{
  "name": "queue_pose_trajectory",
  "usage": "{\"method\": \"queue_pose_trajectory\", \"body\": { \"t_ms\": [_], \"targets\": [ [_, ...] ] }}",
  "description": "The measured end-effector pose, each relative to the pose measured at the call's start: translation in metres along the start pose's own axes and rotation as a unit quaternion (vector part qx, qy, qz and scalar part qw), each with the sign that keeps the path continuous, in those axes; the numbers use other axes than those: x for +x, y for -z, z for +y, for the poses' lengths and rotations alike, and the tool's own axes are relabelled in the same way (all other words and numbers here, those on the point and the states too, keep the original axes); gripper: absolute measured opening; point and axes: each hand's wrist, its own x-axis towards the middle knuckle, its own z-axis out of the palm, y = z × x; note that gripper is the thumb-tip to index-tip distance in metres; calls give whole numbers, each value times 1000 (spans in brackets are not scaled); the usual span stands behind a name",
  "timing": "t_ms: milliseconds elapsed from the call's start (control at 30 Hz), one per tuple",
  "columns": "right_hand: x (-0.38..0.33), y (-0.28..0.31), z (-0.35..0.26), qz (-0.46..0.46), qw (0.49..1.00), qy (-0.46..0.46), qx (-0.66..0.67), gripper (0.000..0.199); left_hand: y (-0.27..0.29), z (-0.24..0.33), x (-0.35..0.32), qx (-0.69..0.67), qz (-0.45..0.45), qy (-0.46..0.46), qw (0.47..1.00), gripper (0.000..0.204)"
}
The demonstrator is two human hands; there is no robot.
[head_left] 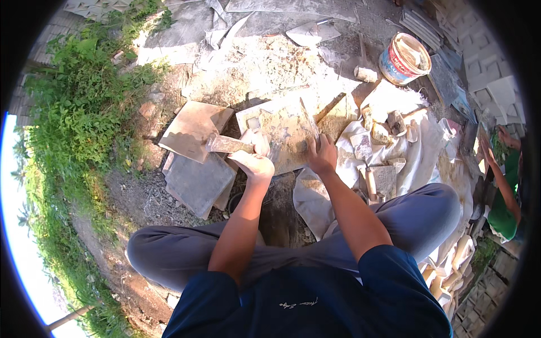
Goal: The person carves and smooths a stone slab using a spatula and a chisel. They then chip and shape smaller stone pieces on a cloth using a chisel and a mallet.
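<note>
Wooden tool (228,144) and slab (290,132) before a seated person (293,304)

The left hand (256,152) curls round the tool; the right hand (323,153), fingers loosely spread, rests at the slab's right edge, any grip unclear; a stray blow could hurt those fingers or crack the slab; around lie dirt ground (132,186), weeds (84,96) leftward, a bucket (393,65) upper right.

Harsh sunlight bleaches patchy ground (225,81) within fisheye distortion.
</note>
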Motion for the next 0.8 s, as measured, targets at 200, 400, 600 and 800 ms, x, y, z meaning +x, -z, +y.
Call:
{"method": "queue_pose_trajectory", "body": {
  "t_ms": [200,400,600,800],
  "targets": [
    [-8,1,-4,3,1000,-4,2,37,3,-12,-5,-31,-23,-3,999,71],
    [-6,0,-10,35,999,32,-1,38,4,-18,1,19,-9,43,999,73],
    [0,-1,-1,24,999,29,-10,37,-18,3,22,-90,-45,9,995,78],
    [-6,-3,-7,37,999,9,-4,38,-40,-18,41,-76,-84,32,993,79]
  ]
}}
